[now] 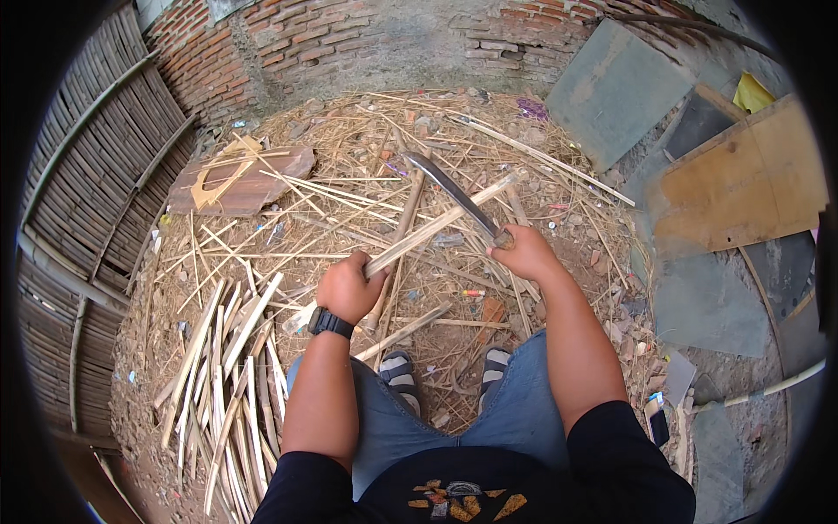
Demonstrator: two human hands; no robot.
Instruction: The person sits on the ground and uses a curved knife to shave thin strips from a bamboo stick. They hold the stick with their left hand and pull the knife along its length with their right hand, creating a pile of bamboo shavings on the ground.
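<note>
My left hand [347,288], with a dark watch on its wrist, is closed round a long pale strip of split bamboo [445,224]. The strip slants up to the right from my fist, and a short end sticks out below it. My right hand [526,253] grips the handle of a billhook [454,192], a long dark blade with a curved tip pointing up to the left. The blade crosses over the strip; whether it touches cannot be told. Below them, wooden poles [404,214] lean above the littered ground.
A heap of split strips [227,393] lies left of my legs. Behind it stands a bamboo-slat wall [74,166]. A brown board [284,179] lies farther off, before a brick wall [349,44]. Grey sheets [615,92] and a tan panel [742,179] line the right. A phone-like object [657,419] lies near my right elbow.
</note>
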